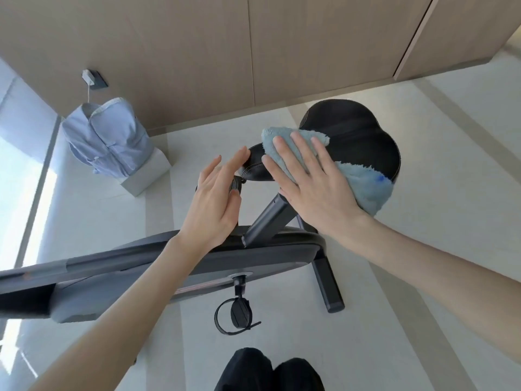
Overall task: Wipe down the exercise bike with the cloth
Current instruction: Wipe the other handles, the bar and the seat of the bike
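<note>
Your right fingers (pixel 298 153) lie flat and spread, not curled, pressing the pale blue cloth (pixel 363 184) onto the narrow front half of the black saddle (pixel 358 136); the palm pins it rather than grips it. The cloth drapes over the saddle's near edge, a small blue mark showing on its right fold. Your left hand (pixel 217 198) is open too, fingers together and extended, their tips touching or just beside the saddle's nose, holding nothing; it looks like a steadying hand. The exercise bike (pixel 253 249) stands across the middle of the floor, saddle at the far right, its seat post slanting down to the dark frame that runs off to the left, with a pedal (pixel 239 309) and strap hanging on the near side. As far as I can judge, you are on the seat only: nothing shows whether the frame, post, pedal or rear foot have been wiped, so count them as left. Both forearms reach in from the near edge, wrists straight. A blue shirt (pixel 107 136) hangs at the far left.
</note>
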Demonstrator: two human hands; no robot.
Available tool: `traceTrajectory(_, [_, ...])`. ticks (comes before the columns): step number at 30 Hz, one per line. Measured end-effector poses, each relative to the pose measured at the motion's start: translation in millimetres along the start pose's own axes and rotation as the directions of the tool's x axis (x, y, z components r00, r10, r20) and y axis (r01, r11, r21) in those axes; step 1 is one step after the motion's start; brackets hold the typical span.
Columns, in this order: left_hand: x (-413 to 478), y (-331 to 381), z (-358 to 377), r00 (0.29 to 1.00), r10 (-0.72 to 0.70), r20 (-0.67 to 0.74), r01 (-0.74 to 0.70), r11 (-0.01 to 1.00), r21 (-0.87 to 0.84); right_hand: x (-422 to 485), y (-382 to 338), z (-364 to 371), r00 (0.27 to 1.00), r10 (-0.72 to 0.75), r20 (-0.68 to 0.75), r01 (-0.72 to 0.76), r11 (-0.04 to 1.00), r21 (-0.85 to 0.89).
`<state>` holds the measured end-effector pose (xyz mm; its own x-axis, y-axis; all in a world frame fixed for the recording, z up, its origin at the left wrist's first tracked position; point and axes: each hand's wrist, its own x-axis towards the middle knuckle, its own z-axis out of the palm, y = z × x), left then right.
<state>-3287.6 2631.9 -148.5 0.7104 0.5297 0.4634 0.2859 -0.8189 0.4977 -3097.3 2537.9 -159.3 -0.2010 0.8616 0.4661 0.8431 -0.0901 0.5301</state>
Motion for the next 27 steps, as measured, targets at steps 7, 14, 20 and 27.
traceTrajectory(7, [-3.2,-13.0,16.4,0.982,0.135,-0.130,-0.112,0.979,0.169,19.2,-21.9,15.7,0.974,0.034,-0.226,-0.031,0.999,0.020])
traceTrajectory(14, [-2.5,-15.1,19.2,0.963,0.207,-0.174,-0.163,0.958,0.237,-8.3,-9.1,1.5,0.994,0.070,-0.083,-0.079,0.990,-0.119])
traceTrajectory(20, [-2.4,-24.7,14.3,0.937,0.339,-0.081,-0.284,0.878,0.386,-38.5,12.0,-8.2,0.992,0.110,-0.057,-0.120,0.974,-0.194])
traceTrajectory(27, [-4.6,-18.9,8.1,0.955,0.297,-0.028,-0.265,0.889,0.373,-68.8,33.4,-18.8,0.990,0.094,-0.103,-0.109,0.982,-0.156])
